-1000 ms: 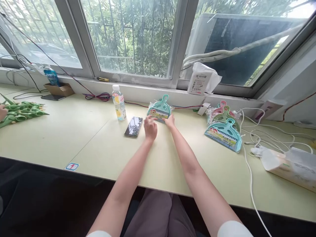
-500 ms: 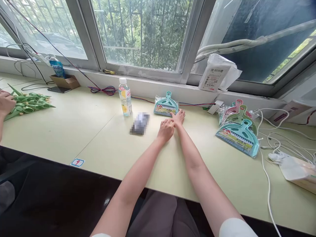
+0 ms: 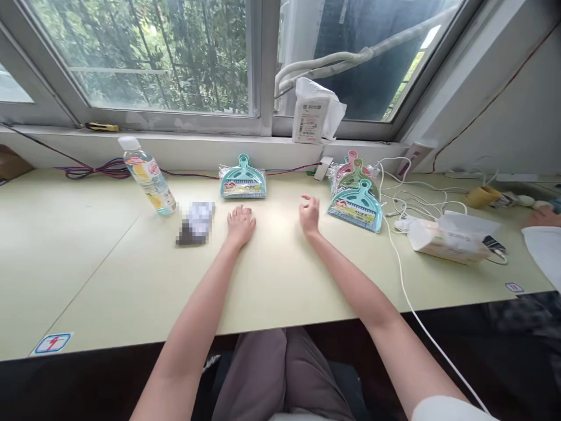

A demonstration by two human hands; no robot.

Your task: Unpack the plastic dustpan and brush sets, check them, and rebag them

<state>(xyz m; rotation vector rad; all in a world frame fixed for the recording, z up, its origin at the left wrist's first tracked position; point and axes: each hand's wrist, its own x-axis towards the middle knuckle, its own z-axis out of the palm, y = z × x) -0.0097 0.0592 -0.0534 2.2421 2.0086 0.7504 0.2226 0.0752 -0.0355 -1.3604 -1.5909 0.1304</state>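
Observation:
My left hand [image 3: 241, 225] lies flat on the table with its fingers stretched out, just in front of a wrapped light-blue mini dustpan and brush set [image 3: 243, 175]. It holds nothing. My right hand [image 3: 310, 215] is over the table to the right, fingers loosely curled and apart, with nothing visible in it. Beside it, farther right, several wrapped dustpan sets stand in a cluster: a light-blue dustpan [image 3: 357, 206] in front, then a green dustpan [image 3: 358, 171] and a pink dustpan [image 3: 352, 156]. Neither hand touches a dustpan.
A clear drink bottle [image 3: 149, 178] and a blurred-out object [image 3: 196, 223] are on my left. Bundled cable [image 3: 99, 169] lies along the wall. White cords [image 3: 405, 280] and a tissue pack [image 3: 451, 237] lie to the right. Another person's sleeve [image 3: 543, 251] shows at the far right.
My hands were together near the single dustpan set; now they are apart, the right one moved toward the cluster. The view has swung right.

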